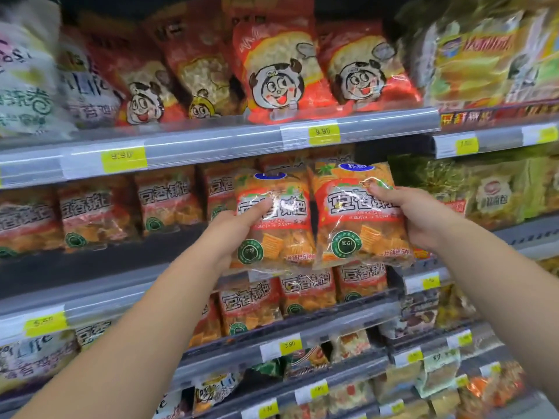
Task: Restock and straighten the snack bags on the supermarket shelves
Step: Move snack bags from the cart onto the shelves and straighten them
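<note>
I hold two orange cracker bags side by side in front of the second shelf. My left hand (pixel 239 228) grips the left orange bag (pixel 278 225) at its left edge, thumb across the front. My right hand (pixel 414 216) grips the right orange bag (pixel 354 219) at its right edge, thumb on the front near the top. Both bags stand upright and touch along their inner edges. More bags of the same kind (pixel 99 213) line the shelf to the left, and others (pixel 305 294) stand on the shelf below.
Red bags with a cartoon face (pixel 278 68) fill the top shelf above a rail with yellow price tags (pixel 323 136). Green and yellow packs (pixel 490 192) sit at the right. A dark gap (pixel 169 237) lies on the second shelf, left of my held bags. Lower shelves hold mixed snacks.
</note>
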